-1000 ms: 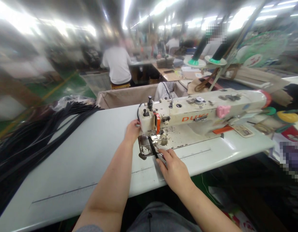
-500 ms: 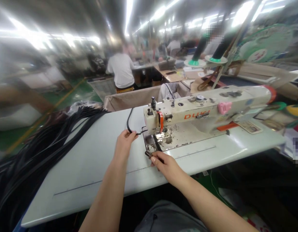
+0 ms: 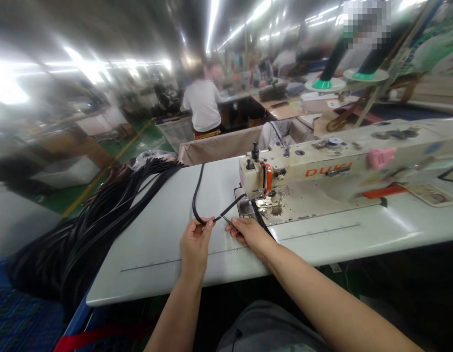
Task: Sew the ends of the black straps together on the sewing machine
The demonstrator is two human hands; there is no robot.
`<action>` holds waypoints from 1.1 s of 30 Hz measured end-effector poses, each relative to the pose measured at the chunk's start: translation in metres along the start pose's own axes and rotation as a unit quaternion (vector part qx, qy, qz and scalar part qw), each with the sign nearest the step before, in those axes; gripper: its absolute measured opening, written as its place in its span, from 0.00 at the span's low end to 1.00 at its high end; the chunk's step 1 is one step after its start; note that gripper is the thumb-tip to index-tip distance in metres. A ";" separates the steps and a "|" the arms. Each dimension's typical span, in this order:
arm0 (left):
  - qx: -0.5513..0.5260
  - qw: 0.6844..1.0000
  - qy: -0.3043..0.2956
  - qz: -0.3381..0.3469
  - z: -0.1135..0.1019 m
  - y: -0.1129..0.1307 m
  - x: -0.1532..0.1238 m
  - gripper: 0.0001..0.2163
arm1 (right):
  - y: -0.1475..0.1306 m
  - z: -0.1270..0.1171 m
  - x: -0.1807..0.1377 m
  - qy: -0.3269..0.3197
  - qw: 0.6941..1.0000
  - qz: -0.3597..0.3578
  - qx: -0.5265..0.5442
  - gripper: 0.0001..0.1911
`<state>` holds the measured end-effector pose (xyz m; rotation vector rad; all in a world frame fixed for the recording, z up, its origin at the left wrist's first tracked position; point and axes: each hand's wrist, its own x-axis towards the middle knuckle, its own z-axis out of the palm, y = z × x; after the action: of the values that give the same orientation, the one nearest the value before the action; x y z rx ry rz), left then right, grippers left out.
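My left hand (image 3: 195, 240) pinches a thin black strap (image 3: 194, 198) close to its end, left of the sewing machine's head. The strap curves back from my fingers to the far edge of the table. Between my hands, another black length (image 3: 234, 204) runs from under the sewing machine (image 3: 296, 168) towards my left fingertips. My right hand (image 3: 248, 233) is closed around what look like thread snips (image 3: 225, 217), their metal tips at the strap. A darker black strip (image 3: 262, 222) lies beside the needle plate, partly hidden by my right hand.
A thick bundle of black straps (image 3: 101, 230) hangs over the left of the white table (image 3: 153, 244). Behind the machine stands a fabric-lined bin (image 3: 219, 146). Thread cones (image 3: 331, 63) rise at the right. A person in a white shirt (image 3: 202, 105) is further back.
My left hand has come nearer with the strap. The snips in my right hand have moved up to it, so both hands now meet left of the machine. The view has shifted left.
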<state>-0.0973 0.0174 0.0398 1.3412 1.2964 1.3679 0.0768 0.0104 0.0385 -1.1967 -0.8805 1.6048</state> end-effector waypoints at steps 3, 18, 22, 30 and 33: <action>0.003 1.000 0.002 0.002 -0.007 0.000 -0.006 0.15 | -0.002 0.007 0.002 -0.023 0.999 -0.016 -0.035 0.25; 0.030 0.997 -0.034 -0.068 -0.039 -0.005 -0.013 0.18 | 0.001 -0.040 -0.048 0.212 0.662 -0.235 -0.679 0.08; 0.019 0.989 -0.083 -0.122 -0.049 -0.014 -0.010 0.22 | 0.013 -0.057 -0.067 0.209 0.597 -0.171 -0.755 0.25; 0.235 0.969 -0.020 -0.068 -0.101 -0.037 0.016 0.29 | 0.022 -0.059 -0.081 0.160 0.571 -0.131 -0.795 0.27; 0.355 0.933 0.043 -0.029 -0.141 -0.031 0.032 0.26 | 0.027 -0.066 -0.081 0.169 0.557 -0.164 -0.797 0.24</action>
<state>-0.2431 0.0354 0.0270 1.6946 1.9888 0.9444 0.1424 -0.0733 0.0209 -2.1148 -2.2128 -0.2441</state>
